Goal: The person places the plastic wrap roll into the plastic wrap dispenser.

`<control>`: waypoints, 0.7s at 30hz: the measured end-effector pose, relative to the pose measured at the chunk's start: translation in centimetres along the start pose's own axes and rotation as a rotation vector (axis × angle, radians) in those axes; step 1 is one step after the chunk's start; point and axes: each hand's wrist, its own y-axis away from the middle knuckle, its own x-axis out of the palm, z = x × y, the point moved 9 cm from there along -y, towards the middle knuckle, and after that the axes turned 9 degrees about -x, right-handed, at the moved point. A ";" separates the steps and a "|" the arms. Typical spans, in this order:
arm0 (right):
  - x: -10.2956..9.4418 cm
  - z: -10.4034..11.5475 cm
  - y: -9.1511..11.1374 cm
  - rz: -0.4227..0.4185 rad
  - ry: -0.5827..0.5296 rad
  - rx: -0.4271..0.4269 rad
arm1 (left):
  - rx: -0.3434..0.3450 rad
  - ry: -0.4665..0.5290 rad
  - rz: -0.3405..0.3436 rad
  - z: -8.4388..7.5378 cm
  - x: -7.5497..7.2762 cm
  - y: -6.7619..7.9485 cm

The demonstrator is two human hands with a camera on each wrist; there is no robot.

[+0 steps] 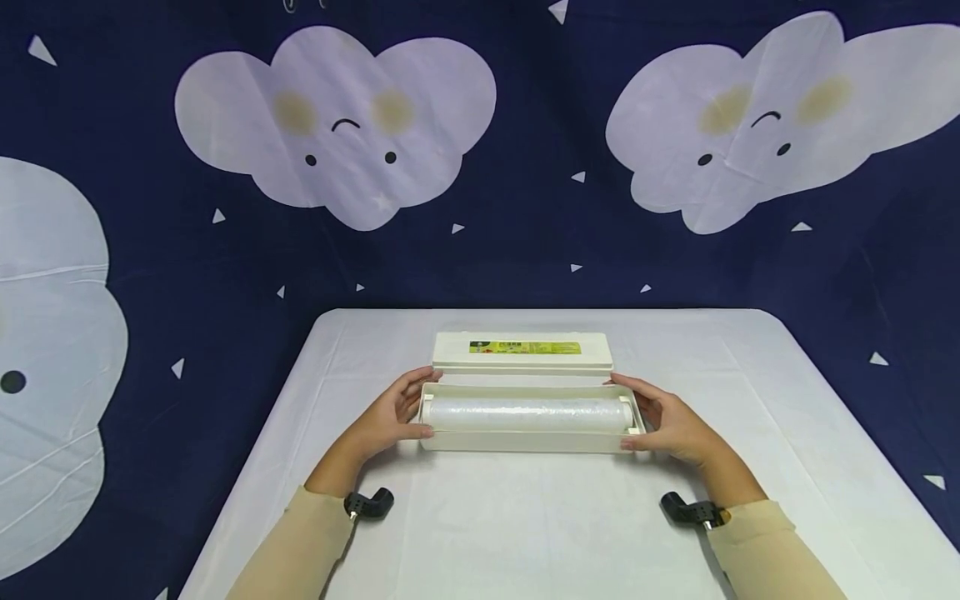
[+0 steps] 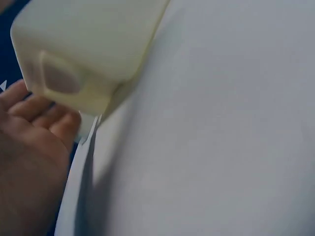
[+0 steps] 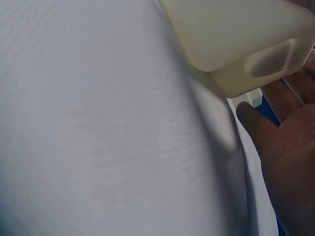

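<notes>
A long cream-coloured open box [image 1: 517, 442] with a shiny clear roll of cling film [image 1: 525, 412] inside lies across the table. Its left end is between the thumb and fingers of my left hand [image 1: 386, 417], thumb at the front and index finger at the back. My right hand [image 1: 675, 425] holds the right end in the same manner. Just behind lies the box's lid [image 1: 525, 363], which bears a yellow-green label. Both wrist views show an oval recess in the box end; the left fingers [image 2: 34, 108] and right fingers [image 3: 290, 93] extend past that end.
The table [image 1: 540, 533] has a white cover and rounded far corners. A dark blue cloth [image 1: 525, 258] with clouds and small triangles hangs behind it. Dark wrist devices [image 1: 369, 504] sit below both hands, at the sleeve cuffs.
</notes>
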 end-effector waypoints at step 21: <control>0.0 -0.4 0.1 -0.007 -0.023 0.021 | 0.037 -0.139 -0.382 -3.7 -8.2 -4.2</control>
